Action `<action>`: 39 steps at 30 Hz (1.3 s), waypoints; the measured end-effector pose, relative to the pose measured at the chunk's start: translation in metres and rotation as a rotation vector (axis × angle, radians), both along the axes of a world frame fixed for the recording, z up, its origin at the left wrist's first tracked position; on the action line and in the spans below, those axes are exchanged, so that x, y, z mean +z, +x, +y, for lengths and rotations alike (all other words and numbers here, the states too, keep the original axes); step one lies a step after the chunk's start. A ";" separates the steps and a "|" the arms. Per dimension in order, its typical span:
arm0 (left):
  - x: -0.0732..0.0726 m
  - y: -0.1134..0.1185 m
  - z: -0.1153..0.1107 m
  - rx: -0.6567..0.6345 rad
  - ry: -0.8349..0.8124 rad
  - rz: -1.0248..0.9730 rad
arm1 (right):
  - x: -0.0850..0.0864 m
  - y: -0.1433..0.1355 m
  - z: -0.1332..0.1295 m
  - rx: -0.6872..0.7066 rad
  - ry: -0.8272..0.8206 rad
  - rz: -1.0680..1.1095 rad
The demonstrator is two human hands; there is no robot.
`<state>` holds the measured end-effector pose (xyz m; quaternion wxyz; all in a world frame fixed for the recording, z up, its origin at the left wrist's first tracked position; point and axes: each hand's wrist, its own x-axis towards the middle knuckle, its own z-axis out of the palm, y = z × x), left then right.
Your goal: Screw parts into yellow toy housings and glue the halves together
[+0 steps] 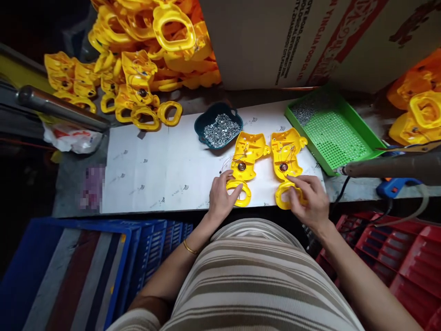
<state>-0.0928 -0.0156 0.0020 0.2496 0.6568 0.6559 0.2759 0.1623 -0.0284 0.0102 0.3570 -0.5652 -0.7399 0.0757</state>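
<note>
Two yellow shells lie open side up on the white board (pixel 148 170), left shell (pixel 251 146) and right shell (pixel 279 141) near each other, loops nearest the body. We judge them light, stiff plastic, smooth enough to slide. Thin wires (pixel 228 162) look the fragile part; we would keep clear of them and of the round metallic piece (pixel 241 167), taking the loop or outer wall instead.

Left hand (pixel 221 196): thumb and fingertips slightly parted, astride the left loop (pixel 246 196), holding its outer side. Right hand (pixel 313 202): part-curled, thumb and forefinger about the right loop (pixel 278 196), forefinger by its join with the shell. How firmly either presses, we cannot tell.
</note>
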 end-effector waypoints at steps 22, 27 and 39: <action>0.011 0.008 -0.012 -0.079 0.119 -0.135 | 0.006 -0.079 0.047 0.166 -0.440 0.189; 0.021 0.012 0.009 -0.139 0.068 -0.276 | 0.021 -0.062 0.063 0.377 -0.720 0.473; 0.027 0.019 0.013 0.148 -0.434 -0.773 | 0.016 -0.061 0.058 0.327 -0.666 0.585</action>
